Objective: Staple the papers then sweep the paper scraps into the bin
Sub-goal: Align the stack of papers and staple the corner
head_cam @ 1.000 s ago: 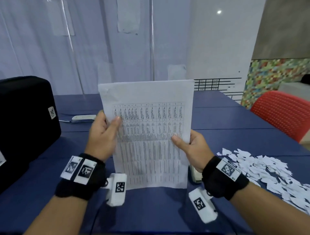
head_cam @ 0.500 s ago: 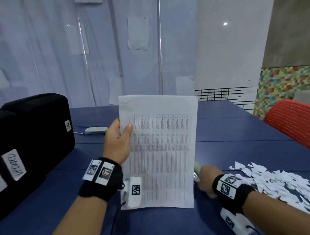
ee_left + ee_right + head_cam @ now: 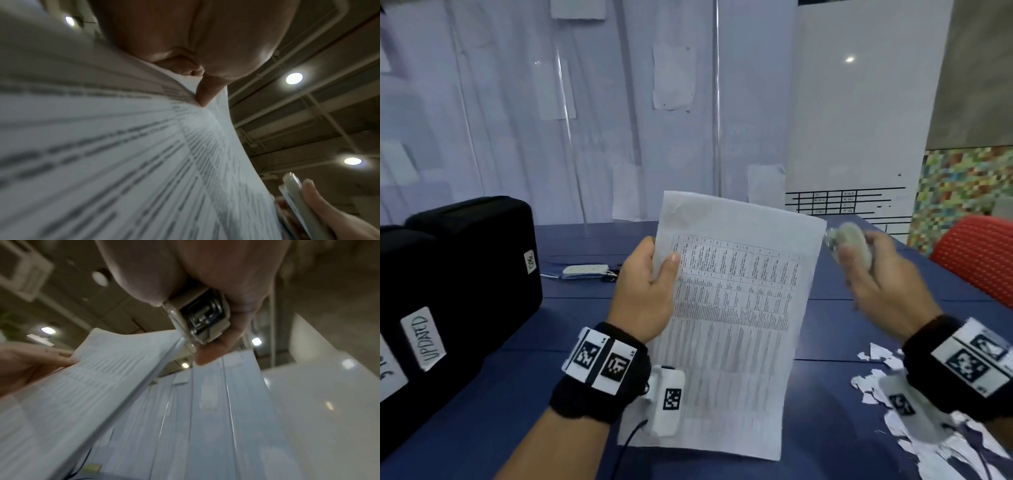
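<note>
**Holding papers upright, stapler raised at their right edge**

Watching from my station, I see the left hand (image 3: 645, 291) pinching the papers (image 3: 732, 318) at their left edge, thumb on the printed face, the stack upright and tilted over the blue table (image 3: 859, 284). The right hand (image 3: 876, 274) is curled round a pale stapler (image 3: 854, 245), blurred in the head view, just beside the stack's top right corner; I cannot tell whether they touch. The sheet blocks my view of the table behind it. Paper scraps (image 3: 962, 442) lie heaped at the near right. Two black cases (image 3: 465, 274) stand at the left, one labelled "UPDATED". A small white device (image 3: 585, 270) lies beyond the left hand, a red chair (image 3: 979, 257) at the far right, pale curtains (image 3: 551, 120) behind.
</note>
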Tool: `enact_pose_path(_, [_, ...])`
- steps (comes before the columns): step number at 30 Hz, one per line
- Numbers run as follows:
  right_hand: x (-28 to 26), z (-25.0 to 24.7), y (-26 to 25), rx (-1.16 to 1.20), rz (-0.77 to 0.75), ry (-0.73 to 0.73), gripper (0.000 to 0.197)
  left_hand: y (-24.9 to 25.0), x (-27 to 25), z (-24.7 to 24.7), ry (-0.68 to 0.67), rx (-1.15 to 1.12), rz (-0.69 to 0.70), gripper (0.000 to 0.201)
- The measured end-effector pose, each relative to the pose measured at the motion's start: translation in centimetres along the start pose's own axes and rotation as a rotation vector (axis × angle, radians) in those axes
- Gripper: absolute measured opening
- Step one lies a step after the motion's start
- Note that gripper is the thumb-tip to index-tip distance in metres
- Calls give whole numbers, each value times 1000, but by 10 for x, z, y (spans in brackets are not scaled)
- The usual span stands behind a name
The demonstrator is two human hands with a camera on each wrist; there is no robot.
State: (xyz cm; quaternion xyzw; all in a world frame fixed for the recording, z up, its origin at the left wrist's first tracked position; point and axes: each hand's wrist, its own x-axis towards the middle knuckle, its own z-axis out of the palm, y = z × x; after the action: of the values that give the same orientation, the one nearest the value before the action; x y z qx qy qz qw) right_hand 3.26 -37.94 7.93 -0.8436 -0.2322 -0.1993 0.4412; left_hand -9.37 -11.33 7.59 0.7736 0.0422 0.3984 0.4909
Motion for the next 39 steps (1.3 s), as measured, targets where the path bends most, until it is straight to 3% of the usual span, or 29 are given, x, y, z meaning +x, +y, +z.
enact_pose_path(4, [2,-37,-36,-100,-338,152,65,33,2,-4,-136,181,131,17])
enact_pose_path(10, [-16,-43,-54,-254,-535,58,77,68,-7,8,-346,541,359,18])
enact_pose_path(14, [-19,-41,-62,-356,-528,-93,78,70,-16,21,-461,736,503,17])
enact_pose_path(18, [-21,-36,-59,-399,-513,-242,72,67,-13,18,-482,802,494,10])
enact_pose_path(39, [-15,-35,-54,-491,-532,-276,44,57,-15,31,-514,926,534,20])
